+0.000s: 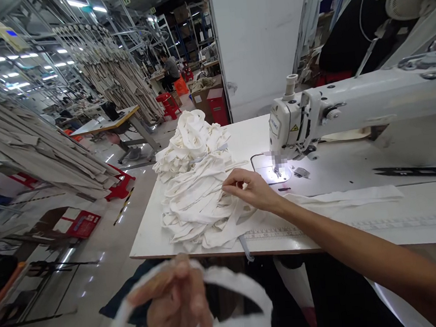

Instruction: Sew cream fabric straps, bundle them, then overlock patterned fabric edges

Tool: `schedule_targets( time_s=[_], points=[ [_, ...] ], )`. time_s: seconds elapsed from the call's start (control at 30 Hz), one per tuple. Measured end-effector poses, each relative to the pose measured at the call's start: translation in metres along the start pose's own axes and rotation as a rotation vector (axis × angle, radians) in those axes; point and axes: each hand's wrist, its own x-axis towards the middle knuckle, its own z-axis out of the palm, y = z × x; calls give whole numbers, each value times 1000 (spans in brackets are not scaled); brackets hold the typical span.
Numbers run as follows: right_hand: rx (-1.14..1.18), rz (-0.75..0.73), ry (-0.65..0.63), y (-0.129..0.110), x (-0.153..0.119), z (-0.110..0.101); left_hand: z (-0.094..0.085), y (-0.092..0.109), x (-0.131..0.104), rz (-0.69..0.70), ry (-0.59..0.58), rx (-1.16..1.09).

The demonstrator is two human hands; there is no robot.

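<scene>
In the head view a heap of white fabric strips covers the left end of the sewing table. At the heap's right side, my right hand has its thumb and forefinger pinched on the edge of one strip. Below the table's front edge is my left hand, somewhat blurred, with its fingers curled around a looped white fabric strip. Part of that loop runs off the bottom of the view. Another flat white strip lies to the right, under my right forearm.
A white sewing machine stands at the right, its needle area lit. Black thread snips lie on its bed. A ruler scale runs along the table's front. Hanging fabric pieces and a seated person are farther back.
</scene>
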Motion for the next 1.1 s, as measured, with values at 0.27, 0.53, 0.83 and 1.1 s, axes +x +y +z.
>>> schedule_targets(
  time_s=[0.27, 0.53, 0.83, 1.1],
  points=[
    [-331, -143, -38, 5, 27, 18, 2, -3, 43, -190, 299, -60],
    [-281, -104, 39, 6, 16, 4, -44, -25, 58, 78, 196, 953],
    [-379, -60, 45, 1, 14, -2, -45, -32, 68, 351, 137, 1123],
    [-337, 186, 142, 11, 23, -23, -38, -12, 51, 442, 113, 819]
  ],
)
